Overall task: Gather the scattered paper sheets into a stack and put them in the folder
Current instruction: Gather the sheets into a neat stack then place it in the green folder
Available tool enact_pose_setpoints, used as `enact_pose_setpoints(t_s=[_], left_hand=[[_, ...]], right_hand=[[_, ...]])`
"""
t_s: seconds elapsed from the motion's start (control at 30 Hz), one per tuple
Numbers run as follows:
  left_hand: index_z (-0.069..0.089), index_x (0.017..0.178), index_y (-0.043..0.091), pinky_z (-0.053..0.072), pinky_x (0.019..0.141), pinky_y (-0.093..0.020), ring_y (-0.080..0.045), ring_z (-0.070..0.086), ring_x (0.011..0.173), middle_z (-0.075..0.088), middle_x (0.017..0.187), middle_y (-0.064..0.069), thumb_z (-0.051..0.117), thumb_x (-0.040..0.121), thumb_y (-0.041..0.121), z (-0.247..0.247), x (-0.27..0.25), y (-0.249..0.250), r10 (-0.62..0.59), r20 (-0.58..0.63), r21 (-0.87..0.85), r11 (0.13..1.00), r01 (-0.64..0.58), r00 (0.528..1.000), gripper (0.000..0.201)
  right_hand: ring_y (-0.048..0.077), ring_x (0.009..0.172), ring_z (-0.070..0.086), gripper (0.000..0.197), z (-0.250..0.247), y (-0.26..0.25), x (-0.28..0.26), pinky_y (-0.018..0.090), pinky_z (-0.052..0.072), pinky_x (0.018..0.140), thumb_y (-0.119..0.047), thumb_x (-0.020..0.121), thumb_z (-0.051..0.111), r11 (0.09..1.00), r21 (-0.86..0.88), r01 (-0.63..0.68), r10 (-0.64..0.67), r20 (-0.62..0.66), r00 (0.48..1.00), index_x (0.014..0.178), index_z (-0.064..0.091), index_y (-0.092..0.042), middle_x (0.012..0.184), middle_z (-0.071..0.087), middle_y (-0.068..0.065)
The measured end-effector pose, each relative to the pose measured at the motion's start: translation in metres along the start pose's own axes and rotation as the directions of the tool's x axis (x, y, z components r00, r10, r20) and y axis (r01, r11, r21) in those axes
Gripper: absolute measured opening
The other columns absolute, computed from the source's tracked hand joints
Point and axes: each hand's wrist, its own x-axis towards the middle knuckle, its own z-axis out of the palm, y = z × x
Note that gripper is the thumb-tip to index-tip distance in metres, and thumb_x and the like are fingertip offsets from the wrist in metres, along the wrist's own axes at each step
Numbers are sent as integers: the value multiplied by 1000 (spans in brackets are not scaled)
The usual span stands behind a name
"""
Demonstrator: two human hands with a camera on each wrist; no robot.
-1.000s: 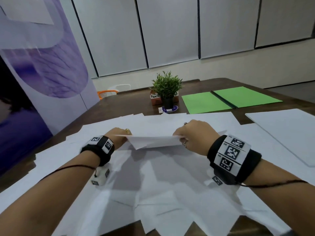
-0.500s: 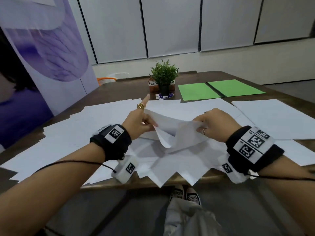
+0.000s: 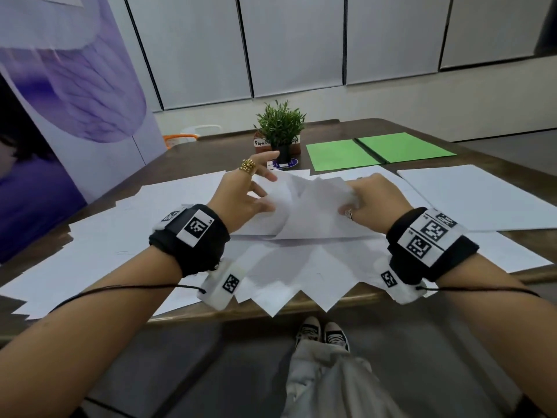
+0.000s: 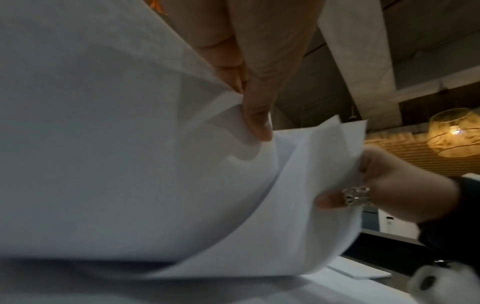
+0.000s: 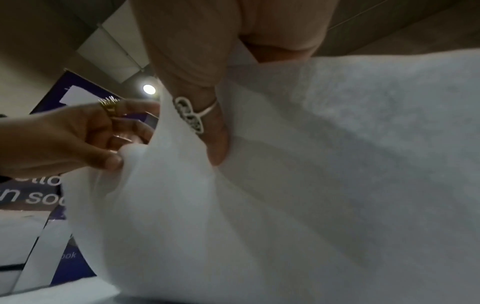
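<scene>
A small bunch of white paper sheets (image 3: 313, 212) is held bowed between both hands above the table, its lower edge on the loose sheets below. My left hand (image 3: 259, 191) pinches its left side with thumb and fingers, the ringed index finger sticking up. My right hand (image 3: 352, 200) grips the right side. The left wrist view shows my left hand (image 4: 249, 107) pinching the sheets (image 4: 130, 144). In the right wrist view my ringed finger (image 5: 207, 127) presses into the sheets (image 5: 311, 164). Several more white sheets (image 3: 126, 236) lie scattered over the table. An open green folder (image 3: 376, 150) lies at the back right.
A small potted plant (image 3: 281, 128) stands at the back centre, left of the folder. A further pile of white sheets (image 3: 470, 194) lies at the right. Sheet corners overhang the brown table's near edge (image 3: 452, 286). A purple banner (image 3: 69, 95) stands at the left.
Both hands have lifted and bent the bunch of sheets, which was flat between them a second ago. My left index finger has risen. The view has tilted down toward the table edge.
</scene>
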Motion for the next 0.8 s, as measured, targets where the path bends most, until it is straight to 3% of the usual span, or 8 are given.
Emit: enact_pose_setpoints(t_s=[0.17, 0.3, 0.37, 0.47, 0.57, 0.67, 0.73, 0.8], left_hand=[[35, 130, 39, 53, 70, -17, -12, 54, 73, 56, 106, 5, 67, 74, -14, -2, 0, 10, 135, 118, 139, 979, -152, 984, 84], [13, 147, 34, 49, 64, -10, -6, 56, 69, 38, 139, -1, 66, 73, -10, 0, -9, -2, -61, 204, 252, 968, 7, 977, 101], [9, 149, 29, 45, 60, -7, -8, 55, 65, 25, 148, -1, 64, 73, -10, 5, -11, -3, -105, 185, 253, 966, 56, 977, 102], [7, 144, 38, 47, 60, -10, -5, 55, 69, 5, 157, -1, 71, 69, -14, 7, -12, -5, -29, 94, 156, 988, 14, 995, 111], [7, 142, 36, 48, 63, -9, 4, 53, 69, 3, 153, 6, 75, 64, -15, 7, -14, -7, 141, -43, 136, 982, -135, 989, 116], [11, 147, 31, 49, 66, -10, -4, 54, 67, 22, 152, 0, 72, 64, -14, 12, -11, -2, 238, -7, 179, 956, -233, 971, 112], [29, 143, 32, 51, 70, -15, -5, 55, 67, 56, 126, -4, 70, 68, -13, 14, -7, 5, 172, 47, 230, 957, -178, 984, 96], [52, 131, 18, 51, 71, -24, -11, 56, 68, 62, 92, -1, 72, 71, -8, 13, -5, 8, 110, 61, 267, 956, -122, 992, 69]], right_hand=[[20, 81, 60, 20, -6, 20, 8, 31, 46, 71, -2, 68, 79, 953, 301, -35, 44, -21, 999, 86, 71, 0, 84, 68, 14], [-1, 62, 56, 14, -13, 30, 5, 18, 46, 61, 3, 66, 81, 868, 496, 0, -1, 2, 1000, 75, 71, 1, 70, 66, 4], [4, 65, 58, 14, -10, 27, 5, 27, 50, 65, 3, 66, 81, 854, 520, 23, -42, 24, 999, 77, 71, 4, 75, 69, 12], [9, 69, 62, 17, -5, 28, 8, 31, 52, 70, -1, 66, 81, 854, 520, 1, -36, 58, 998, 80, 72, 3, 82, 72, 14], [-1, 66, 62, 19, -3, 31, 8, 24, 53, 72, 0, 68, 80, 851, 522, -57, -2, 112, 994, 85, 72, 0, 83, 71, 8], [-14, 54, 55, 14, -2, 24, 9, 5, 44, 57, 0, 70, 78, 887, 462, -26, -34, 122, 992, 82, 71, 2, 75, 67, 6], [-14, 53, 53, 10, -3, 19, 13, 4, 40, 54, -1, 72, 78, 901, 434, 13, -52, 79, 996, 76, 70, -6, 68, 63, 2], [2, 66, 63, 9, -2, 23, 21, 21, 51, 65, -2, 73, 77, 885, 465, 33, -25, -23, 999, 74, 70, -7, 74, 69, 4]])
